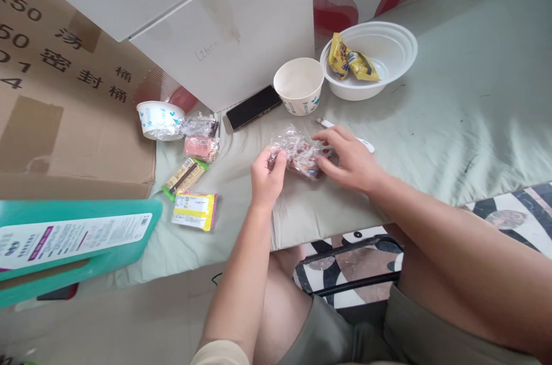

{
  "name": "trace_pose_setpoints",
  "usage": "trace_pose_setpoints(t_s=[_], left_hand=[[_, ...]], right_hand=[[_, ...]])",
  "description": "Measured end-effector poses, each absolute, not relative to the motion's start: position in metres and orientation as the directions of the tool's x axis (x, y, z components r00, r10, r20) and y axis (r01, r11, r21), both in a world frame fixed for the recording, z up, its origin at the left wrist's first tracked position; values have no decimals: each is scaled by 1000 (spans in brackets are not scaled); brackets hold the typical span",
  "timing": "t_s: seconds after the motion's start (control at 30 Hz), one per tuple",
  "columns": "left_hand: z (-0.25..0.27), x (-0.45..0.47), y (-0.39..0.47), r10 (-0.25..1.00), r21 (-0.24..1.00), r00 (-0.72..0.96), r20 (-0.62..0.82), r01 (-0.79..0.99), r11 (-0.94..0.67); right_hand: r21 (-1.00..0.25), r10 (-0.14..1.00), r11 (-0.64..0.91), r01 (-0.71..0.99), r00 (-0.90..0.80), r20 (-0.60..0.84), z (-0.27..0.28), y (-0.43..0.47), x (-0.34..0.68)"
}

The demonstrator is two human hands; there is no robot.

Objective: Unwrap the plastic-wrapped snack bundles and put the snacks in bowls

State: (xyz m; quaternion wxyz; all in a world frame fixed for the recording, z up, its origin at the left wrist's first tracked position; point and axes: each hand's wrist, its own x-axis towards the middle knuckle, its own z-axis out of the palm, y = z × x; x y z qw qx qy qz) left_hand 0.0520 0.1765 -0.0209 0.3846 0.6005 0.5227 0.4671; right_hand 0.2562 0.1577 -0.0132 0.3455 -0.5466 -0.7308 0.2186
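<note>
A crinkled clear plastic packet (pixel 302 155) with dark reddish-brown contents lies on the pale green cloth near its front edge. My left hand (pixel 266 176) pinches the packet's left end between thumb and fingers. At the other end, my right hand (pixel 348 161) has its thumb and fingers apart, with the fingertips at the plastic. Partly hidden behind that hand is a slim white-handled tool (pixel 366 145) with a metal tip. A white paper bowl (pixel 299 103) with blue print stands just beyond the packet.
Two yellow snack packets (pixel 364 68) sit in a white plastic basin (pixel 394 60). A black phone (pixel 253 108) lies against a white box (pixel 241 37). To the left are several wrapped snacks (pixel 195 210), another paper bowl (pixel 157 118), a cardboard box (pixel 86 141) and a green container (pixel 107 212).
</note>
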Motion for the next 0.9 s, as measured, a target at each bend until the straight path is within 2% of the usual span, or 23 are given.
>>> trace_pose_setpoints(t_s=[0.13, 0.23, 0.37, 0.57, 0.73, 0.9], left_hand=[[-20, 55, 177, 996, 996, 5, -90, -20, 90], [-15, 54, 181, 985, 987, -75, -154, -67, 149], [-9, 47, 186, 959, 984, -222, -174, -80, 160], [-8, 37, 190, 951, 988, -269, -153, -74, 138], [-12, 30, 195, 948, 999, -316, -44, -20, 39], [-12, 18, 201, 919, 999, -393, -22, 33, 38]], right_hand=[[-740, 923, 382, 554, -266, 278, -10, 155, 250], [-756, 930, 361, 546, -275, 245, -10, 155, 250], [-781, 954, 300, 548, -160, 254, -12, 156, 251], [-814, 954, 257, 520, -4, 299, -16, 159, 255], [-824, 942, 224, 520, 101, 320, -18, 163, 261], [-839, 911, 126, 530, 273, 309, -12, 169, 276]])
